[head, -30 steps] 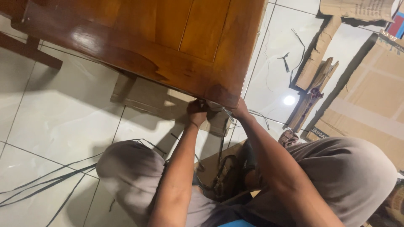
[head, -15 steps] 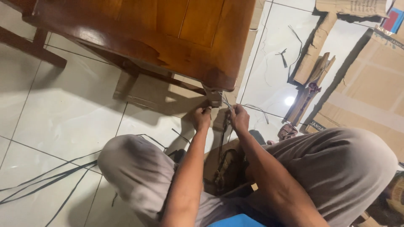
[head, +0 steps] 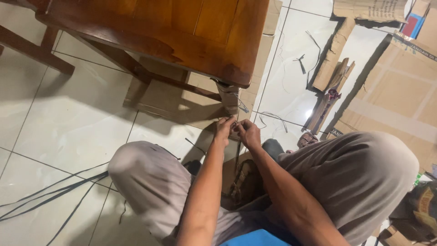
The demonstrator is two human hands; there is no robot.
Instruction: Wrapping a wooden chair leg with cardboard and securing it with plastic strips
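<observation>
Head view: left hand point(head: 224, 127) and right hand point(head: 248, 133) meet just below the wooden bench's point(head: 182, 36) corner leg point(head: 229, 98), each grip pinching a thin strap point(head: 238, 150) hanging between the knees above the tiled floor point(head: 68, 123).

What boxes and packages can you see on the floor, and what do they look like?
Big cardboard sheet: right side, flat on the tiles, brown with paler tape stripes.
Folded cardboard piece: top right corner, brown, dark print on it.
Red and blue package: top right, small, partly hidden.
Cardboard strip: right of the wooden table, long, brown, slanted.
</observation>
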